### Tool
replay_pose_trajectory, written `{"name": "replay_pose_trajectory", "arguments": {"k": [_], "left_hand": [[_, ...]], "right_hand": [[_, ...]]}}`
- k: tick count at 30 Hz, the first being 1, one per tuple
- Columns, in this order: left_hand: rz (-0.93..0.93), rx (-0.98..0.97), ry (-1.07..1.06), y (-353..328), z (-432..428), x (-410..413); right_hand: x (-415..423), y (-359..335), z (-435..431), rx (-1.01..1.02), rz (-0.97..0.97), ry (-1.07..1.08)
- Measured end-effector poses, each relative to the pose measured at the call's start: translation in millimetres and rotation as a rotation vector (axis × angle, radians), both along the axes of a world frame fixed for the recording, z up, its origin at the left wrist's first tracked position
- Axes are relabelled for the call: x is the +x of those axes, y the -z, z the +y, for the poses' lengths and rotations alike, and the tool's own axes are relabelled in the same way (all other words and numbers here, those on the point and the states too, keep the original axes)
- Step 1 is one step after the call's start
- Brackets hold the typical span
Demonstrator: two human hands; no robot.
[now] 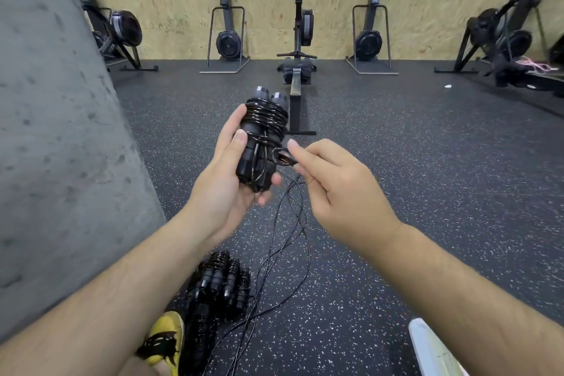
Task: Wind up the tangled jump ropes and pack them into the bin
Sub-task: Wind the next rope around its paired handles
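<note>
My left hand point(227, 180) grips a wound black jump rope point(264, 134): two handles side by side with cord coiled tightly round them. Just to its right, my right hand point(332, 183) pinches a small loop of that cord point(282, 157). On the floor below lie several wound black rope bundles point(218, 281). Loose black cords point(283, 241) trail across the floor beneath my hands. No bin shows in the view.
A grey concrete wall point(52, 131) stands close on the left. A rowing machine point(297, 76) lies straight ahead on the speckled rubber floor, with ski machines point(227, 43) along the chipboard wall. A yellow shoe point(164, 339) and a white shoe point(427, 345) sit at the bottom edge.
</note>
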State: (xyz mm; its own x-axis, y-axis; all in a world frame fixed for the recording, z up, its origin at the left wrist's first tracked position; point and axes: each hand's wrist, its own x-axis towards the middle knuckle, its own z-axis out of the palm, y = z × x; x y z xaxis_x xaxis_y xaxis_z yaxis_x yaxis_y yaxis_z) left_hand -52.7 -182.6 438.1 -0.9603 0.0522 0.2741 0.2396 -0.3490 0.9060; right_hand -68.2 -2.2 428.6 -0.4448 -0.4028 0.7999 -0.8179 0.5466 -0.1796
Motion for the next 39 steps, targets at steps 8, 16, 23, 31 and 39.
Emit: {"name": "replay_pose_trajectory", "arguments": {"k": [8, 16, 23, 31, 39], "left_hand": [[0.003, -0.029, -0.003, 2.1, 3.6, 0.6], [-0.014, -0.014, 0.012, 2.4, 9.6, 2.3], [-0.031, 0.100, 0.112, 2.0, 8.7, 6.3], [-0.022, 0.155, 0.157, -0.3, 8.1, 12.1], [-0.042, 0.186, 0.187, -0.8, 11.0, 13.2]], "right_hand": [[1.2, 5.4, -6.3, 0.063, 0.013, 0.065], [8.3, 12.9, -20.2, -0.232, -0.071, 0.010], [15.1, 14.3, -27.5, -0.382, -0.162, 0.010], [13.3, 14.1, -30.0, -0.463, -0.257, -0.153], [22.7, 13.1, -34.7, -0.613, -0.324, -0.163]]}}
